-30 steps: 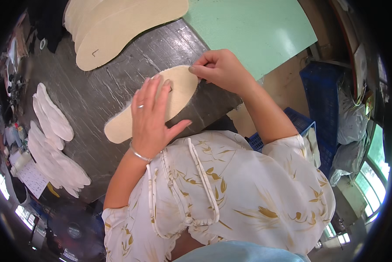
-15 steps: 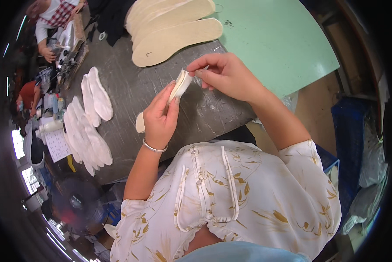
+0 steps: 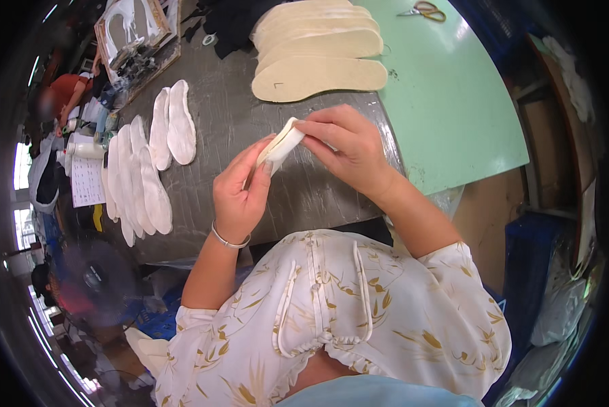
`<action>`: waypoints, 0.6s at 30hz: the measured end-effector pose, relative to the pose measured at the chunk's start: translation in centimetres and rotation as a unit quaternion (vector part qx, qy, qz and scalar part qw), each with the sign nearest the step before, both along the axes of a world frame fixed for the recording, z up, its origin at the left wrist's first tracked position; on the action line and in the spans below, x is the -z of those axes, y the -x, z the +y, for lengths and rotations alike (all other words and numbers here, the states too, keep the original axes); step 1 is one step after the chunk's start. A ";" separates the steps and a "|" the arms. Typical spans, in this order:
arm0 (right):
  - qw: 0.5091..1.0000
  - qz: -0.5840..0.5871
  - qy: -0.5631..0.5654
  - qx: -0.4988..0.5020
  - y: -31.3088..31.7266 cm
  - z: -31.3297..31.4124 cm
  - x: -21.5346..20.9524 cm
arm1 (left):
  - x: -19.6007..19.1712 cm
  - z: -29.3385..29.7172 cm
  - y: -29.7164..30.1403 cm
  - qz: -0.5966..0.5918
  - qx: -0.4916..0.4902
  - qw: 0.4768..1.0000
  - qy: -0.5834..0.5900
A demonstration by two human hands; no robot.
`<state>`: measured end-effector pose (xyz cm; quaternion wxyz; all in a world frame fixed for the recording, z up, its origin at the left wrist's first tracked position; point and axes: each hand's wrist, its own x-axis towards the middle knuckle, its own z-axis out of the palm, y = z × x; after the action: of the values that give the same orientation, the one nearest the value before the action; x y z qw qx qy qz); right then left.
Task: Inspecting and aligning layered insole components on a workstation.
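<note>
The cream, foam-like shoe insole (image 3: 282, 144), folded edge-on, is held above the grey worktable (image 3: 230, 129). The left hand (image 3: 242, 193) pinches its lower end between thumb and fingers; the right hand (image 3: 345, 146) grips its upper end with closed fingertips. A stack of beige flat insoles (image 3: 321, 51) lies beyond, well apart.

Cream insole lifted off the bench, held between both our hands

We hold the pale insole (image 3: 281, 144) edge-on above the grey worktop, so only its thin rim and a narrow strip of its face show. Our left hand (image 3: 240, 197) pinches its lower part; our right hand (image 3: 345, 146) grips its upper end from the right side.
</note>
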<state>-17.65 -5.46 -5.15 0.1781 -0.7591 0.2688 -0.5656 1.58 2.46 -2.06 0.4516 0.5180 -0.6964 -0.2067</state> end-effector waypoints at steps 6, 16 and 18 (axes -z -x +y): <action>0.995 0.018 0.087 -0.044 -2.0 -1.0 -4.6 | -3.1 0.6 -1.7 0.194 0.038 0.976 -0.085; 0.906 0.151 0.395 -0.010 -4.1 -0.6 -10.9 | -9.4 -0.3 -4.9 0.228 0.074 0.962 -0.130; 0.889 0.161 0.429 -0.002 -4.1 -0.3 -11.4 | -10.1 -0.6 -5.3 0.187 0.060 0.972 -0.131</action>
<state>-13.51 -5.81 6.29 -0.2090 -0.8426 0.0233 -0.4957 6.88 1.86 7.99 0.4887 0.4825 -0.5961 -0.4160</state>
